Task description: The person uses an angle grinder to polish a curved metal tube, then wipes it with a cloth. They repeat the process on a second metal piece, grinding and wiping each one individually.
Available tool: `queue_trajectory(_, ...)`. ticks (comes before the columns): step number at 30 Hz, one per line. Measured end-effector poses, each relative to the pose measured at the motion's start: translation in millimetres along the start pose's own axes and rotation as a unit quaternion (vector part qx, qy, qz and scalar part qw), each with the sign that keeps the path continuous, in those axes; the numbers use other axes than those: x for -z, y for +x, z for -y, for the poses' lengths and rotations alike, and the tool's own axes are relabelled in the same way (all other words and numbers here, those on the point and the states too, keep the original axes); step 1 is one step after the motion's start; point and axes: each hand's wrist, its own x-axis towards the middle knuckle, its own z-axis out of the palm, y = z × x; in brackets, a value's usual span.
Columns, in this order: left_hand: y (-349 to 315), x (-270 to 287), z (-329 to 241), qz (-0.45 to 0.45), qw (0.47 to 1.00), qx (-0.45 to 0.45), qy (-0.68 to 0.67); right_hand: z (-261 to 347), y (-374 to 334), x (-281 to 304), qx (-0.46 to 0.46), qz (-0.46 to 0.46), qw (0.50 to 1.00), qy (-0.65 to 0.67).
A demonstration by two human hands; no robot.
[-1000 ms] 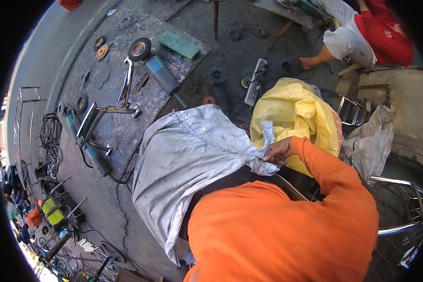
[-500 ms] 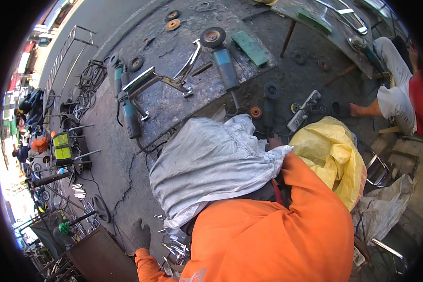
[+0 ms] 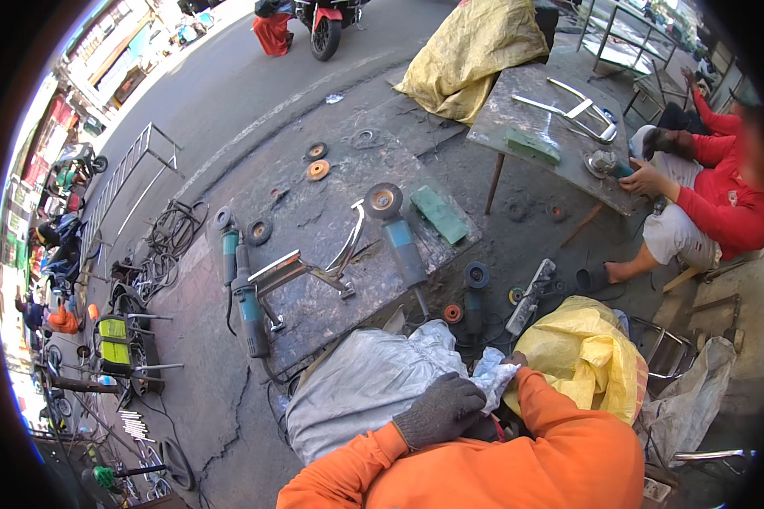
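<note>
Grey woven plastic fills the lower middle of the head view: a grey sack [image 3: 365, 386] lies on the cracked pavement [image 3: 221, 424] at the person's knees. The left hand [image 3: 440, 411], in a dark knit glove, rests on the sack's upper right edge with fingers curled down over the bunched cloth, apparently gripping it. The right hand [image 3: 511, 363] is mostly hidden behind that bunch at two o'clock from the left; only a bit of it shows against the white folds, so I cannot tell how far its fingers are closed. A yellow bag [image 3: 590, 352] sits just beside the sack at three o'clock.

At twelve o'clock from the hands lies a low metal work slab [image 3: 314, 220] carrying a blue angle grinder [image 3: 399, 233], a second grinder [image 3: 244, 301] at its left edge, and a green block [image 3: 439, 215]. At two o'clock a seated person in red [image 3: 721, 204] works at a small table [image 3: 526, 110].

To handle the sack well, I judge both hands should gather the mouth evenly, keeping the loose cloth off the grinders nearby.
</note>
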Motion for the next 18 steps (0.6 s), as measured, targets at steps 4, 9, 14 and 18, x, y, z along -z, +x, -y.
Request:
queue_trajectory(4,9,-19,-21,-0.068,0.961,-0.106,-0.248,-28,4,110,0.336,0.082,0.894,-0.286)
queue_trajectory(9,27,-47,-14,0.100,0.977,-0.056,-0.181,-25,-13,194,0.035,0.200,0.964,-0.175)
queue_trajectory(14,12,-53,-7,0.158,0.976,0.013,-0.147,-5,-55,262,-0.088,0.195,0.875,0.433)
queue_trajectory(18,4,-43,-24,0.141,0.965,0.019,-0.220,53,-100,315,0.021,0.296,0.764,0.573)
